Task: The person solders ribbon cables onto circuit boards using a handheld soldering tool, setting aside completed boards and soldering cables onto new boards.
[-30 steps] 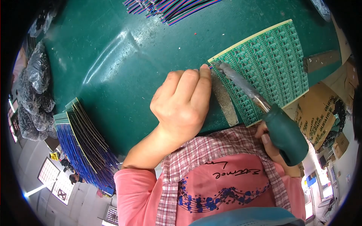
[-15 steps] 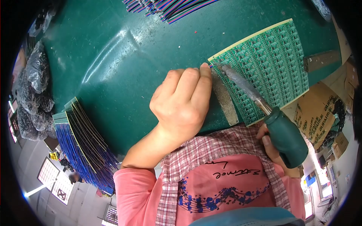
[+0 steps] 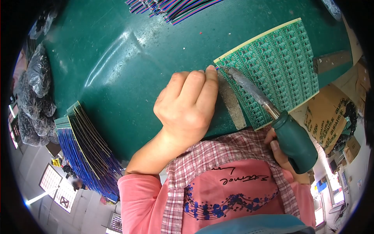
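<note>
My left hand (image 3: 187,101) is closed above the green table, with thumb and fingertips pinched at the near-left corner of a green circuit board panel (image 3: 272,62). Small coloured wire ends (image 3: 217,67) poke out at the fingertips; the rest of the wire is hidden by the hand. My right hand (image 3: 278,150) is wrapped round the green handle of a soldering iron (image 3: 296,142), partly hidden behind it. The iron's tip lies at the board's edge beside the wire ends. A flat grey metal bar (image 3: 233,103) sits along the panel's left edge, partly under it.
Loose multicoloured wires (image 3: 171,9) lie at the far edge. On the left, boards with blue wires attached (image 3: 87,148) hang in a stack near dark plastic bags (image 3: 39,78). Another metal bar (image 3: 333,62) touches the panel's right side. A cardboard box (image 3: 327,117) stands at right.
My left hand, the iron and the panel have shifted very slightly left. Both grips stay the same, with the tip still at the board's edge.
</note>
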`<state>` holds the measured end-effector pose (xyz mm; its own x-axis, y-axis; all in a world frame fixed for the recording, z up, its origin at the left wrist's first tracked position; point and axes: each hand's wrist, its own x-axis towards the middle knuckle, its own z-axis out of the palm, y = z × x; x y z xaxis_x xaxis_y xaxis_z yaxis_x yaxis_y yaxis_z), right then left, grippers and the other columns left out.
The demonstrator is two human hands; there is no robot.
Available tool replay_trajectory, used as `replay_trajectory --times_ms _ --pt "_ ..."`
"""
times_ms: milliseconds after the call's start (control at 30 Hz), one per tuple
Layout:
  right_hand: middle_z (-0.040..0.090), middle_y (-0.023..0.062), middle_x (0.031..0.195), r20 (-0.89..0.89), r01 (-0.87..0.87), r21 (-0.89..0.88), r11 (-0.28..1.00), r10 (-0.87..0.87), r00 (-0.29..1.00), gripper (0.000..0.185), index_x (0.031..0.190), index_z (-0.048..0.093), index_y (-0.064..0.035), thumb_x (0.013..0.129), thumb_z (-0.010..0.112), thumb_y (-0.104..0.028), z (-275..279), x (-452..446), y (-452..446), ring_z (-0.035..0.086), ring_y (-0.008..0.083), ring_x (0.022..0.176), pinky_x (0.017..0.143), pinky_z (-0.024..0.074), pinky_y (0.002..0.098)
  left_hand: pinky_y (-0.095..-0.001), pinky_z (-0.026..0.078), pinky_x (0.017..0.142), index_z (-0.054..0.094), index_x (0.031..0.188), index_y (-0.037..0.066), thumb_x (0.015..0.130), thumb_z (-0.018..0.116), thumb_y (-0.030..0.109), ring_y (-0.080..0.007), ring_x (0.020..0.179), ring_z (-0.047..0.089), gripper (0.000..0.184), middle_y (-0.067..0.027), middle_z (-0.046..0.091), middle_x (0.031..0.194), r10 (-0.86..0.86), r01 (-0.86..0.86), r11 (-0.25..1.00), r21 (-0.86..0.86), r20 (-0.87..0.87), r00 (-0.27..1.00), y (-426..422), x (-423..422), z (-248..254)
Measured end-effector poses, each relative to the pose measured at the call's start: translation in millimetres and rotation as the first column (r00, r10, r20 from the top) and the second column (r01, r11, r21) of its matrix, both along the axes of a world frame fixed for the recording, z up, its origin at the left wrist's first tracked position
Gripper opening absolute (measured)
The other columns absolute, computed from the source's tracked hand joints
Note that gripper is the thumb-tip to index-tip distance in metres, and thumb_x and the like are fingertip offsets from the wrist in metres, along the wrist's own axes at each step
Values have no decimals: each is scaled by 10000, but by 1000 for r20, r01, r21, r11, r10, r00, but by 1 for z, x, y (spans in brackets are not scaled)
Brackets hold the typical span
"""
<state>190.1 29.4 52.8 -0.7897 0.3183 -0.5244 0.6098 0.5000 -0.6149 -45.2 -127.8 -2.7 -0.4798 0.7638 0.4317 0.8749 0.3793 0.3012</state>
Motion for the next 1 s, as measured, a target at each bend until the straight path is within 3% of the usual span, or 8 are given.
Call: replay_trajectory --times_ms 200,333,500,633,800,900,933,1000 --pt "617 45 806 -100 -52 85 995 60 993 422 829 688 -67 996 614 -449 -10 6 -1 585 210 782 739 459 358 -312 500 577 764 932 29 703 818 -56 -198 646 603 250 -47 651 776 -13 13 1000 -9 13 1000 -1 -2 2" --pt "635 34 808 -27 200 -198 959 -210 977 473 835 687 -60 1005 608 -494 11 -12 -1 593 191 822 783 467 355 -314 500 575 766 933 32 706 818 -51 -198 646 601 248 -46 647 774 -7 7 1000 -10 22 1000 -1 -1 1" --pt "657 32 834 -79 152 -231 961 -174 982 466 910 693 -48 1004 630 -500 9 -12 2 596 174 846 843 471 342 -317 500 573 770 939 38 715 812 -48 -202 643 601 244 -47 640 770 4 -3 1000 -22 28 1000 -1 0 3" --pt "664 38 843 -126 212 -311 926 -261 957 422 1086 657 -36 1008 652 -451 1 -5 -1 598 161 875 891 472 343 -316 495 563 770 961 40 731 799 -44 -205 638 595 246 -46 630 765 10 -10 999 -47 9 1000 0 0 5" --pt "649 46 859 -128 240 -425 873 -321 939 467 1287 532 -37 1010 659 -390 -8 3 3 586 128 794 773 491 296 -351 519 657 755 1008 47 757 800 24 -239 767 608 256 -58 635 856 -14 17 986 -163 19 1000 -1 -3 17" --pt "662 63 867 -166 371 -505 779 -509 844 353 1270 573 -20 972 662 -188 -11 6 -3 608 140 781 729 503 296 -404 519 773 746 1005 66 779 816 121 -284 911 592 243 -73 624 945 -42 39 987 -153 -18 999 7 -28 39" --pt "671 71 868 -198 403 -530 746 -571 796 317 1251 603 -11 953 665 -96 -11 6 -5 621 149 787 725 509 301 -416 506 770 747 982 78 805 803 68 -292 891 615 186 -75 678 965 -39 34 994 -108 -49 998 19 -40 44" --pt "665 73 885 -171 423 -586 691 -616 769 383 1321 561 -3 971 659 -121 -9 4 -4 589 116 782 722 496 281 -400 505 773 731 944 80 821 784 84 -285 904 620 133 -59 690 972 -69 57 994 -98 -119 991 49 -58 30"
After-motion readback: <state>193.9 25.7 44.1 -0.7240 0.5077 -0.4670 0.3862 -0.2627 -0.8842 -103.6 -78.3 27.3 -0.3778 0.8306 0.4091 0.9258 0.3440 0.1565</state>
